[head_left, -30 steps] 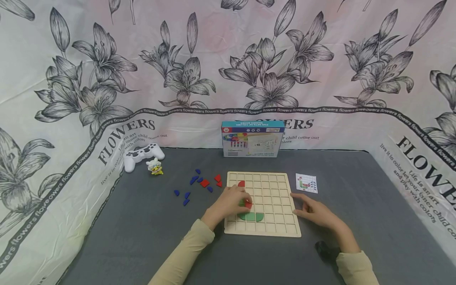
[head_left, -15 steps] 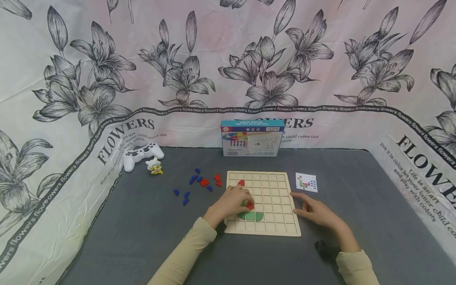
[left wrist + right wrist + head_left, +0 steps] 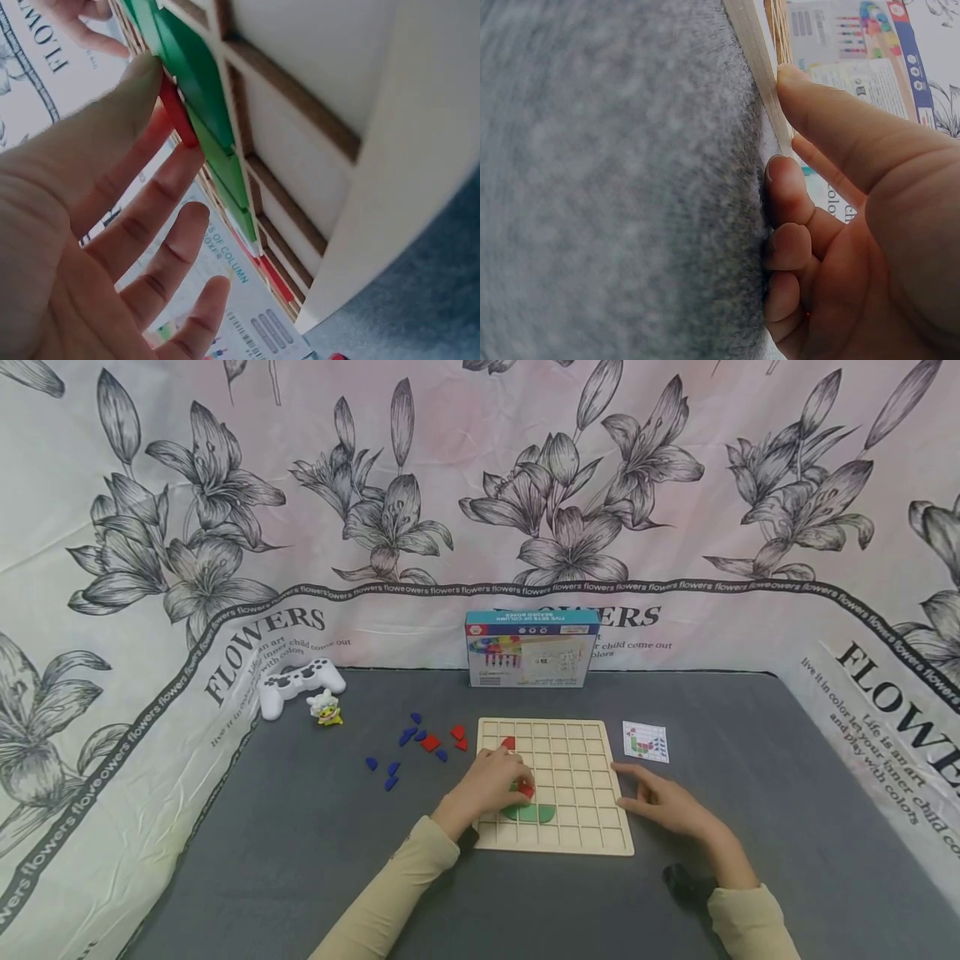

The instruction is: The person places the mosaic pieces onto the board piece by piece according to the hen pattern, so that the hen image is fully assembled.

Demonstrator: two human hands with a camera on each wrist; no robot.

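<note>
My left hand (image 3: 489,783) is over the left part of a pale wooden grid board (image 3: 585,781). Its thumb and fingertips pinch a small red tile (image 3: 177,112), seen nearly edge-on in the left wrist view. Right beside the red tile, green tiles (image 3: 196,75) sit in the grid; a row of them (image 3: 534,813) shows below the hand. Another red tile (image 3: 508,742) lies in the grid above the hand. At the board's right edge, my right hand (image 3: 671,802) touches the rim with thumb and index finger spread apart. Its other fingers bend against the tabletop (image 3: 645,195).
Loose blue tiles (image 3: 372,763) and red tiles (image 3: 431,743) lie left of the board. A printed pattern card (image 3: 645,742) is at its upper right. Behind stands a box (image 3: 531,652). A white game controller (image 3: 303,683) and a small figurine (image 3: 326,708) sit at the back left.
The left hand has shifted very slightly on the board, with the red tile still between its fingers. The right hand keeps its place at the board's edge.
</note>
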